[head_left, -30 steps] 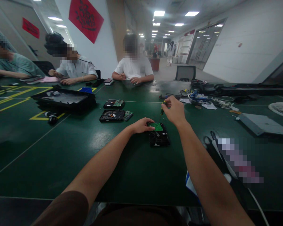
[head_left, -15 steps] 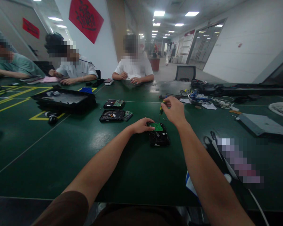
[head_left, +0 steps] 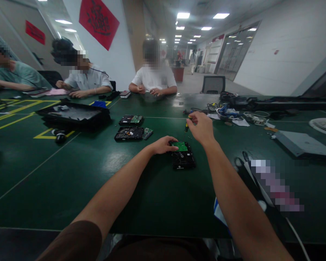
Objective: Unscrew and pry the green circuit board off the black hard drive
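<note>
A black hard drive (head_left: 184,161) lies on the green table in front of me, with a green circuit board (head_left: 181,146) on its far half. My left hand (head_left: 165,145) grips the drive's far left side, its thumb resting on the board. Above the drive's far right corner, my right hand (head_left: 200,126) pinches a screwdriver (head_left: 186,127) with a yellow and dark handle, held upright and pointing down. The blade is too thin to make out, so I cannot tell whether its tip touches the drive. Tiny screws (head_left: 189,137) lie just beyond the drive.
Two more hard drives (head_left: 129,133) lie to the left, with a loose circuit board (head_left: 147,133) beside the nearer one. Farther left is a black tray (head_left: 76,113). Tangled cables (head_left: 225,111) and a grey metal case (head_left: 304,143) lie right. Several people sit across the table.
My hands stay almost in place. The screwdriver and the drive have shifted very slightly to the right.
</note>
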Tool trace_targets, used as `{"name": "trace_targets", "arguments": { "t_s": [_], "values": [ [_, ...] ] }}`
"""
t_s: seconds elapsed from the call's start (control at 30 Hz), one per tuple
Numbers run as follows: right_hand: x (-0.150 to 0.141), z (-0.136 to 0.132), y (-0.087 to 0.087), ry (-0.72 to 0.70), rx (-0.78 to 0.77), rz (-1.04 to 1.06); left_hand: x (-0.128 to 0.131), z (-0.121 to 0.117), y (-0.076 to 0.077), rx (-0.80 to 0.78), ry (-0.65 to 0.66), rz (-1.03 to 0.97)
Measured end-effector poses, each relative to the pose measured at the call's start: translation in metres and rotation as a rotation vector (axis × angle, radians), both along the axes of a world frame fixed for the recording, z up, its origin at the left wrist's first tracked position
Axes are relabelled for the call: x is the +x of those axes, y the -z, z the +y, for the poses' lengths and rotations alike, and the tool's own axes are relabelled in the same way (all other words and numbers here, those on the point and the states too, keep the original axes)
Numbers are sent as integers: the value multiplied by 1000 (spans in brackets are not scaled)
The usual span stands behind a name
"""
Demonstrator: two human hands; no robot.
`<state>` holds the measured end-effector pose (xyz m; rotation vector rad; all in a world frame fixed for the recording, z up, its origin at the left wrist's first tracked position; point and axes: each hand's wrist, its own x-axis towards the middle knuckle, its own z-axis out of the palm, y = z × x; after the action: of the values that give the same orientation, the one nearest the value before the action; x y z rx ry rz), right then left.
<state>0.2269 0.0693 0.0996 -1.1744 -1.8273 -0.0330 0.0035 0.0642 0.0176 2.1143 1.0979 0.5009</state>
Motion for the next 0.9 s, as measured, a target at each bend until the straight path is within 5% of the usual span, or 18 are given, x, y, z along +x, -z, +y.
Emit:
{"name": "trace_targets", "arguments": {
  "t_s": [0.9],
  "values": [
    [-2, 1, 1, -43, -17, 33, 1, 0, 0, 9, 4, -12]
  ]
}}
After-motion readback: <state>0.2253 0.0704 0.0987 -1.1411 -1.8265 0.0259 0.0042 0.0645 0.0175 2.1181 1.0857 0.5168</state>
